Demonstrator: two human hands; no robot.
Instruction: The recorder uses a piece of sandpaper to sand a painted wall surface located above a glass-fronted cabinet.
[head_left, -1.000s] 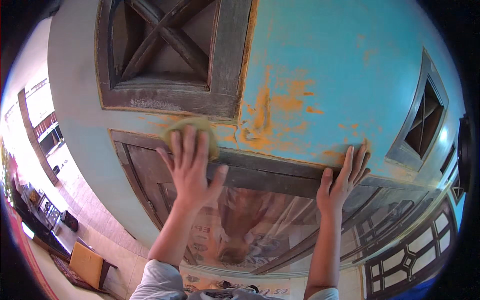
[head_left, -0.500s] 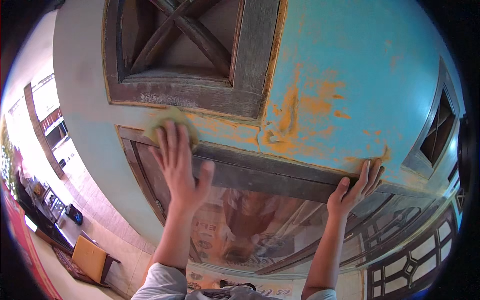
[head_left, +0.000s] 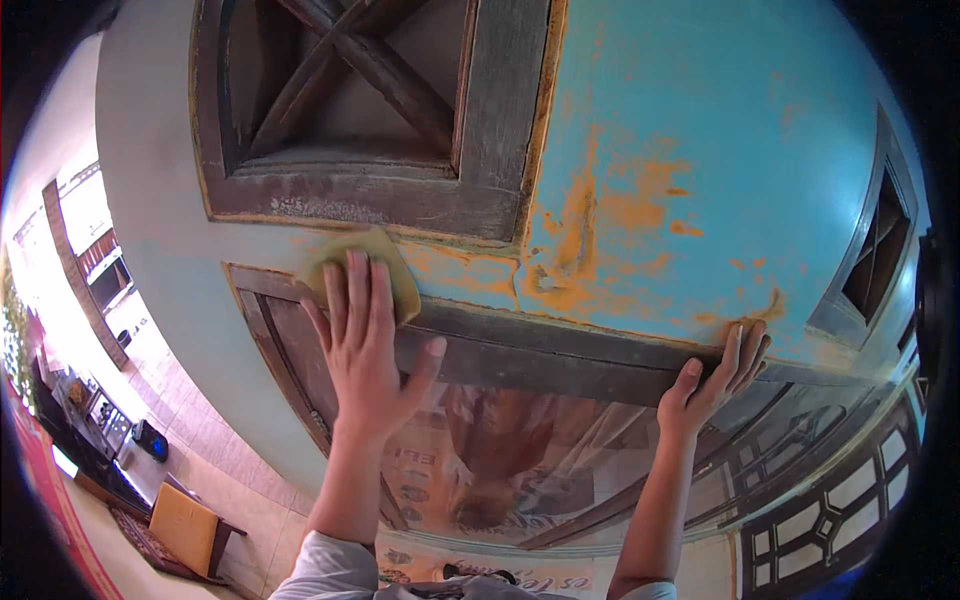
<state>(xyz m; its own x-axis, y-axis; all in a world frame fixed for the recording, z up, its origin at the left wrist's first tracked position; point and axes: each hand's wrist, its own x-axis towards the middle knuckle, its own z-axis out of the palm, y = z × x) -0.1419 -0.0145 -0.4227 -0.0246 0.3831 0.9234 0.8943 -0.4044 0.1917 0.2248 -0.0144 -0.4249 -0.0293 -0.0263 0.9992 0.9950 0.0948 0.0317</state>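
My left hand [head_left: 365, 345] presses flat, fingers spread, on a yellowish sanding pad [head_left: 368, 262] against a light-blue painted wall [head_left: 700, 120]. The pad lies on the strip between the upper wooden frame with crossed bars [head_left: 360, 110] and the top rail of a wooden window frame [head_left: 520, 350]. My right hand [head_left: 715, 380] grips the top edge of that window frame at the right, fingers hooked over it. Orange patches of worn paint [head_left: 590, 230] show between the two hands.
Glass below the rail [head_left: 520, 450] shows a blurred picture or reflection. A second wooden vent [head_left: 875, 250] sits at the right. Far left and below are a tiled floor, an orange chair [head_left: 185, 525] and dark furniture [head_left: 90, 420].
My left hand and the pad have slid left along the blue strip. My right hand has gone from flat on the wall to hooked over the window frame's top edge.
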